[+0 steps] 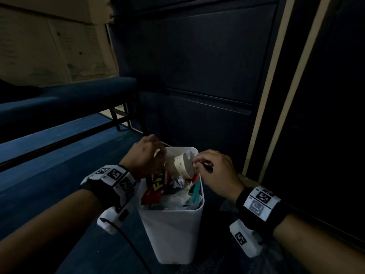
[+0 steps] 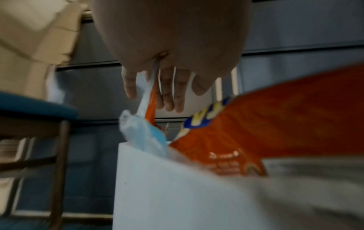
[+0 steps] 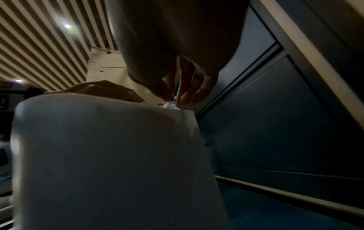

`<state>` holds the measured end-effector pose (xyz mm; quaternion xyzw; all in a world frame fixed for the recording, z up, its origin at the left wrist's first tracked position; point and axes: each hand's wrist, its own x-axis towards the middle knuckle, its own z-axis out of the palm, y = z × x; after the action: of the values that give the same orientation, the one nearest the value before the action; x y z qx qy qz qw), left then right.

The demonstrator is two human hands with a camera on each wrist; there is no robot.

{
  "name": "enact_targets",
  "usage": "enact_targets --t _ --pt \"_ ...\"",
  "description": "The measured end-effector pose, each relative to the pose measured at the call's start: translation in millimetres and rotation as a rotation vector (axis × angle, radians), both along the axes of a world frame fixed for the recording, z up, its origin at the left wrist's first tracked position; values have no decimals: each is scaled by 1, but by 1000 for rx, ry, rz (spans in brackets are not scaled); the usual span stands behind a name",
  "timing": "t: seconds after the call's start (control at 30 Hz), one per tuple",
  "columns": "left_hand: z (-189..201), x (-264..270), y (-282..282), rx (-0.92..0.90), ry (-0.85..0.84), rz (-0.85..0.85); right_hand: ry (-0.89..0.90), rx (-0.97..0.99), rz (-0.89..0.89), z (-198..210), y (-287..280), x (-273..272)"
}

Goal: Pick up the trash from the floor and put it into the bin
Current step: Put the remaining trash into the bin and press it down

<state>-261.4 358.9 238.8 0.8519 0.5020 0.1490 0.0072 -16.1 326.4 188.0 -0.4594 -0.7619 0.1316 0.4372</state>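
Both hands hovered over the white bin [image 1: 173,230]: the left hand [image 1: 145,155] pinched a thin wrapper [image 2: 146,96], the right hand [image 1: 215,171] pinched the paper cup [image 1: 182,165] just above its heaped rubbish; dropping step, I judged, needing release then pressing down

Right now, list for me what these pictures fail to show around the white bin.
- Head view: what the left hand holds is covered by its own knuckles; only a white scrap shows.
- Head view: the right hand hides its grip on something small beside the dotted paper cup.
- Left wrist view: the orange snack wrapper is blurred and cut by the right edge.
- Right wrist view: the white plastic bin wall blocks its contents.
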Motion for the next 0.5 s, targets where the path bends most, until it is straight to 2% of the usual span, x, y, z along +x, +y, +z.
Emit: enact_targets --t 0.1,0.2,0.3,0.4,0.5 --pt "16 14 -12 74 -62 -44 56 19 -3 -3 -5 12" --pt "17 28 -21 93 -48 -74 49 -6 -51 -16 -9 30" --pt "15 39 -30 -36 10 -55 41 -99 -102 -45 -11 53" --pt "18 49 -43 -192 90 -18 32 -276 -123 -78 -16 77" --pt "27 60 -57 -148 193 -53 -20 -387 -188 -109 -20 98"
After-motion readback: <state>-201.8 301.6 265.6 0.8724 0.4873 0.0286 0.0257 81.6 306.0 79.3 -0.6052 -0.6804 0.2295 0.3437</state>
